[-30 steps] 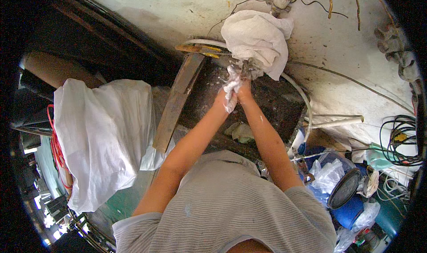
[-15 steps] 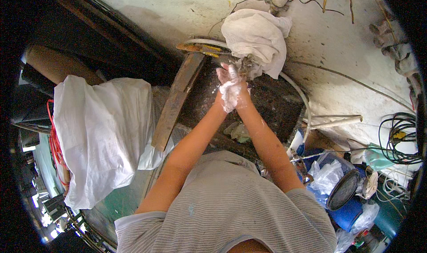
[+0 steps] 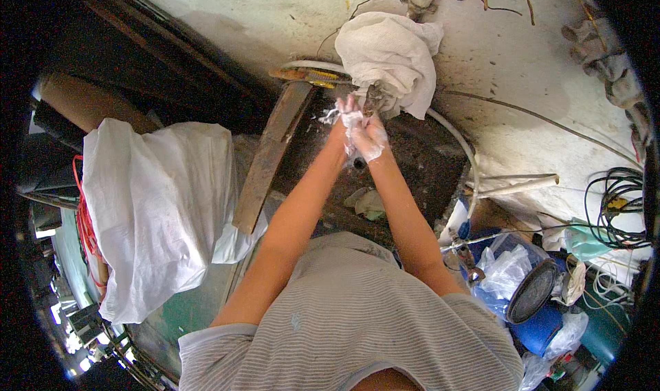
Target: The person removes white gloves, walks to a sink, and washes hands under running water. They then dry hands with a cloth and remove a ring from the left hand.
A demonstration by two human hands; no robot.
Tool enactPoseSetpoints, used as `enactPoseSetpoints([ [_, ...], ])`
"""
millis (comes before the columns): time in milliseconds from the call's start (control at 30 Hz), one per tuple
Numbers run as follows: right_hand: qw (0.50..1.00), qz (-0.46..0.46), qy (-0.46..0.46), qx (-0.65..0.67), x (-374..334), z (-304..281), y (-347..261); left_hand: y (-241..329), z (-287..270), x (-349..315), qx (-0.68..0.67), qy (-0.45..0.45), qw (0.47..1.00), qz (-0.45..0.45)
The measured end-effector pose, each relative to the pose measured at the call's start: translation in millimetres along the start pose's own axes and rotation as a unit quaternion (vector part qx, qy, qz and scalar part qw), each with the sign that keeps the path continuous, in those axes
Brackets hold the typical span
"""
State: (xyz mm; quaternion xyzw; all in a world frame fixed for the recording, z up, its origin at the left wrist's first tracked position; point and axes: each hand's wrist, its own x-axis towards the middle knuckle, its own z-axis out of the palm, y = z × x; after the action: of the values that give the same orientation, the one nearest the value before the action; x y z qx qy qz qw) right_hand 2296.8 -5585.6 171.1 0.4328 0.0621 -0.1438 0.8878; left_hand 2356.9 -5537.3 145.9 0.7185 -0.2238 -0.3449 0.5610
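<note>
White lather covers both my hands, which touch each other below a tap (image 3: 372,99) above a dark basin (image 3: 419,178). My left hand (image 3: 343,124) has its fingers stretched upward, with foam (image 3: 330,116) along its outer side. Against it lies my right hand (image 3: 370,140), foamy across the back and wrist. Its fingers look extended, though lather and blur hide part of them. Neither hand holds an object that I can see. A crumpled white cloth (image 3: 388,54) hangs behind the tap.
A worn wooden board (image 3: 271,157) slants along the basin's left side. White sheeting (image 3: 158,205) drapes farther left. A pale hose (image 3: 459,140) curves down the right side. Blue containers (image 3: 536,329), plastic bags (image 3: 509,270) and coiled black cable (image 3: 614,209) crowd the right.
My hands have shifted against each other: the right has slid lower and the left forearm is more upright. More foam shows at the left hand's outer side. The view has moved slightly.
</note>
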Motion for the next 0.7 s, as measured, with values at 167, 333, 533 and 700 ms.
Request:
enactPoseSetpoints([
  [167, 0.855, -0.300, 0.095, -0.413, -2.7, -4.1, 0.2, 23.2, -7.8, 3.9, 0.284, -0.051, 0.945, 0.154],
  [333, 0.792, -0.229, 0.072, -0.562, -31.3, 6.8, 39.2, 41.2, 6.0, -6.1, 0.197, -0.037, 0.958, 0.203],
  [533, 0.843, -0.158, 0.008, -0.515, -35.9, -2.6, 29.8, 53.4, 19.1, -21.7, -0.098, -0.053, 0.992, 0.063],
  [700, 0.870, -0.080, -0.068, -0.481, -25.1, -11.6, 10.9, 90.3, 10.4, -47.1, -0.149, -0.072, 0.986, -0.022],
])
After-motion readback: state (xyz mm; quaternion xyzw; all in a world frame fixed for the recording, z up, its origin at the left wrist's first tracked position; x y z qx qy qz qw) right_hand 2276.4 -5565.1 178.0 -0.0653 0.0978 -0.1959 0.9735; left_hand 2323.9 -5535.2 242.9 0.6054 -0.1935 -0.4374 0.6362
